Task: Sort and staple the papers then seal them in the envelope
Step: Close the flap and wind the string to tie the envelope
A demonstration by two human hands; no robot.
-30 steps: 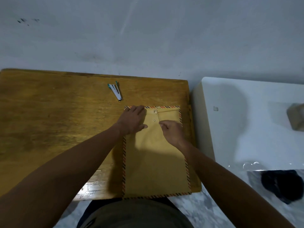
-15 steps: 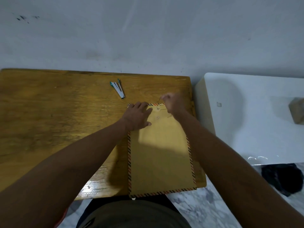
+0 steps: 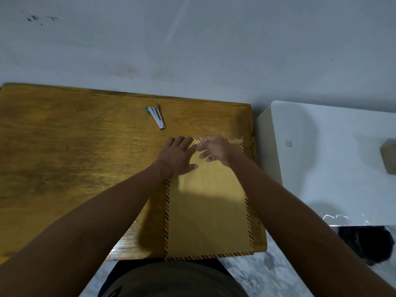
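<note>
The left hand (image 3: 179, 156) is spread flat, open, on the envelope (image 3: 206, 213) at the wooden table's (image 3: 75, 168) near right corner. The right hand (image 3: 216, 150), fingertips pinched, has returned from beyond the top edge onto the flap; sealing seems nearly done. The stapler (image 3: 157, 116) lies aside.

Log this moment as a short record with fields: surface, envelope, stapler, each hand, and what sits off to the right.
surface: wooden table against a pale wall
envelope: brown envelope with striped border, flat at the table's right end, near edge overhanging
stapler: stapler lying beyond the envelope, untouched
left hand: left hand flat on the envelope's top left corner
right hand: right hand at the top edge, fingertips pinched; what they hold is too small to tell
right side: white cabinet
</note>
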